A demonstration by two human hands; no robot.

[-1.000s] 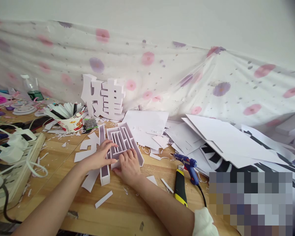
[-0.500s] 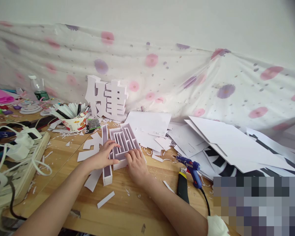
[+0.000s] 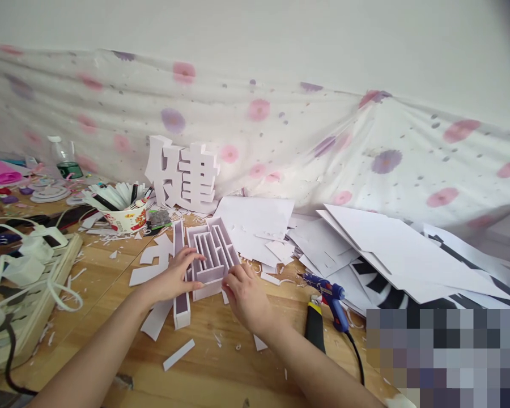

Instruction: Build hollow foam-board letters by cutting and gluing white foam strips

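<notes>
A hollow white foam-board letter (image 3: 208, 288) lies open side up on the table, with upright walls and thin partitions inside. My left hand (image 3: 174, 279) grips its left front corner, thumb by the front wall and fingers curled over the inner partitions. At the right front corner my right hand (image 3: 247, 297) pinches a white strip at the side wall; the fingertips partly hide it. Left of the letter is a long narrow white box piece (image 3: 182, 309), partly under my left hand. A small white scrap (image 3: 260, 343) shows below my right wrist.
A blue glue gun (image 3: 332, 294) and a black-yellow cutter (image 3: 315, 328) lie to the right. Foam-board sheets (image 3: 391, 249) pile behind them. A paper tub (image 3: 130, 220) of strips, a finished character (image 3: 185, 175) and a power strip (image 3: 55, 294) stand left and back.
My right hand has shifted slightly right and down from the front wall to the right corner, its fingers now pinched. More of the front wall shows. My left hand stays on the letter.
</notes>
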